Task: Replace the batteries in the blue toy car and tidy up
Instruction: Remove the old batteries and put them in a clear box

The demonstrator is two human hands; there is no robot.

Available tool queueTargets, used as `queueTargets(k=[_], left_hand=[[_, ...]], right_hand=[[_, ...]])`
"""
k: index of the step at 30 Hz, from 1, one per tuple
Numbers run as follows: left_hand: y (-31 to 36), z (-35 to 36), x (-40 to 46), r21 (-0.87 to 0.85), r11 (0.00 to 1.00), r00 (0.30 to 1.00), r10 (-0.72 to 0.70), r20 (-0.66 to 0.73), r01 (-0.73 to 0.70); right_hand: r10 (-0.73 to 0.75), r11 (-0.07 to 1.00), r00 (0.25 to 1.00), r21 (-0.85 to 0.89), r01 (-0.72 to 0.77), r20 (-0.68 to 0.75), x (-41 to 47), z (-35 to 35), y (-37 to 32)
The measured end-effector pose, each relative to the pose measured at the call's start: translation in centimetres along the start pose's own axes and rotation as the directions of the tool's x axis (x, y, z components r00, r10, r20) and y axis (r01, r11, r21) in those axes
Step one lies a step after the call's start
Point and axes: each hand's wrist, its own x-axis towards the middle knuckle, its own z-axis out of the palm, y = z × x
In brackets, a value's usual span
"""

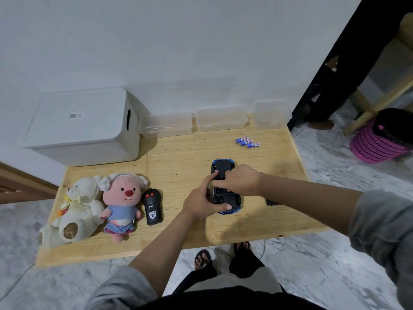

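L hand [201,203]: index finger stretched fwd onto the black underside of the car [225,186], tip pressing near the battery bay; thumb hooked round the near end, other fingers curled against the near-left side. So it clamps the car down. R hand [238,181]: fingers bent down onto the mid underside from the right side, tips hidden under the knuckles; looks like a pinch or press at the bay, but can't tell whether they hold a cell or the cover.

Car: belly-up on the table [178,162], right of centre, wheels up, blue body showing only as a rim at far and near ends. Long axis runs near-to-far, roughly square to the table's front edge, tilted slightly. Which end is the nose: can't tell from here.

Step, as judged: working in the battery bay, either pulling cells or seating them. Bay contents hidden by R hand. Dark flat piece [273,202] beside the R forearm, poss. the cover, not certain.

Batteries [247,142]: three, side by side, far-right of table, well apart from car.

Next move calls for: L hand holding the car steady, R fingers free for a fine pinch, cells matched to polarity.
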Motion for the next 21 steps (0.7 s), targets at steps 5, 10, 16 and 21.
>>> queueTargets(k=[5, 10, 16, 21], left_hand=[[0.0, 0.0, 0.0, -0.025, 1.0, 1.0, 0.008, 0.003, -0.008], [0.1, 0.1, -0.1, -0.039, 0.999, 1.0, 0.005, -0.005, -0.005], [0.3, 0.1, -0.2, -0.034, 0.999, 1.0, -0.001, -0.014, 0.0], [0.4, 0.1, -0.2, -0.02, 1.0, 1.0, -0.007, -0.02, 0.007]], right_hand=[[0.002, 0.996, 1.0, -0.092, -0.002, 0.01, -0.4, -0.8, -0.5], [0.017, 0.993, 1.0, -0.119, -0.018, -0.009, -0.5, -0.9, -1.0], [0.019, 0.994, 1.0, -0.105, -0.02, -0.017, -0.3, -0.7, -1.1], [0.037, 0.995, 0.998, -0.094, -0.04, -0.042, 0.0, -0.1, -1.4]])
